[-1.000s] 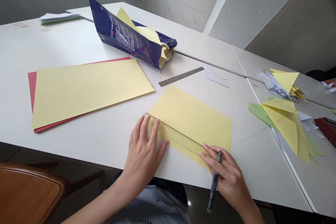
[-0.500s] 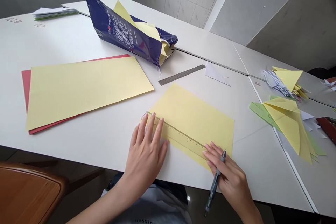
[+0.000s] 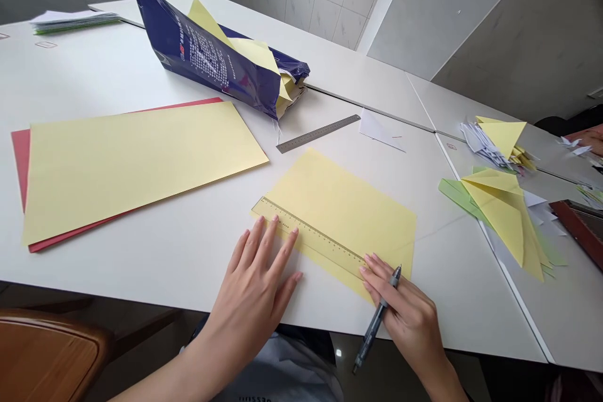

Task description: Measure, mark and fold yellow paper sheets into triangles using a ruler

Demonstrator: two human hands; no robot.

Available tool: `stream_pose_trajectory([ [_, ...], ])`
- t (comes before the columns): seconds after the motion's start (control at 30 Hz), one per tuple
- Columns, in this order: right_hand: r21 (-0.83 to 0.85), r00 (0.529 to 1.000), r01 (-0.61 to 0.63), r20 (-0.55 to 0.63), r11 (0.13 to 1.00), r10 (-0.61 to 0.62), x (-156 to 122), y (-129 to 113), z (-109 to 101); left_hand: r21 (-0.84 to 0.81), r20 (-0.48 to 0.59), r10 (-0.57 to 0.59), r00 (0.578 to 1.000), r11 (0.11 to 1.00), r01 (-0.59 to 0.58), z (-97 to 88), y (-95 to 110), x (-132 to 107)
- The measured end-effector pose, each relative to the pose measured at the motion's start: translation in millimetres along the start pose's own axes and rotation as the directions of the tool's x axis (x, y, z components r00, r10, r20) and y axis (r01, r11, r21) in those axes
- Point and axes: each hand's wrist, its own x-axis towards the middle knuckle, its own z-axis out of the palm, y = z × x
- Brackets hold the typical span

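Note:
A yellow paper sheet [image 3: 351,201] lies slantwise on the table in front of me. Along its near side rests a clear plastic ruler [image 3: 325,246]. My left hand [image 3: 254,279] is open, its fingers spread and their tips at the ruler's near edge toward the left end. At the ruler's right end, the fingertips of my right hand [image 3: 409,311] touch both ruler and sheet. That same hand is closed round a dark pen [image 3: 377,320], whose lower end points down toward the table's front edge.
A larger yellow sheet [image 3: 141,169] over a red sheet [image 3: 21,163] lies left. Behind are a blue plastic bag [image 3: 207,56] of paper and a metal ruler [image 3: 318,134]. Folded yellow paper [image 3: 506,213] lies right. A wooden chair [image 3: 42,358] stands front left.
My left hand has slid back toward me, uncovering the ruler's left end. The right hand stays at the other end with the pen. The whole view has shifted slightly.

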Motion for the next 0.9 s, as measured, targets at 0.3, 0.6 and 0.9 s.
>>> stream_pose_trajectory([
  [0.3, 0.105, 0.954, 0.151, 0.244, 0.983, -0.173, 23, 13, -4, 0.023, 0.024, 0.029, 0.999, 0.999, -0.029, -2.4, -7, -2],
  [0.6, 0.251, 0.932, 0.100, 0.316, 0.963, -0.179, 35, 17, 13, 0.045, 0.021, -0.004, 1.000, 0.999, 0.003, -0.9, -4, -3],
  [0.9, 0.237, 0.941, 0.085, 0.300, 0.968, -0.157, 37, 14, 13, 0.038, 0.023, 0.006, 1.000, 0.999, -0.006, -2.9, -5, -3],
])
